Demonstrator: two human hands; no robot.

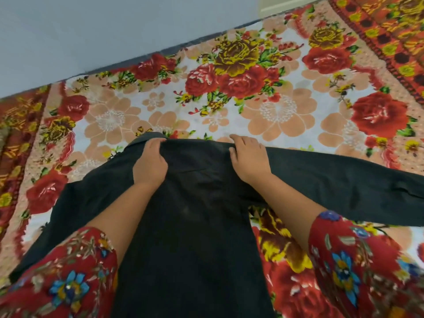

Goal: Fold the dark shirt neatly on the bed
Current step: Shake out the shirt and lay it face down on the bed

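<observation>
Shirt [195, 226] far edge gripped: left hand [150, 162], right hand [249, 160].

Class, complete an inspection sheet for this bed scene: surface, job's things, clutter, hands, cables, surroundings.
Surface: floral bedspread, flat under the shirt.
Job's things: dark shirt spread out, one sleeve stretched right, the other towards the lower left.
Clutter: nothing seen.
Hands: left hand and right hand each grip the shirt's far edge.
Cables: nothing seen.
Surroundings: pale wall along the bed's far side.
</observation>
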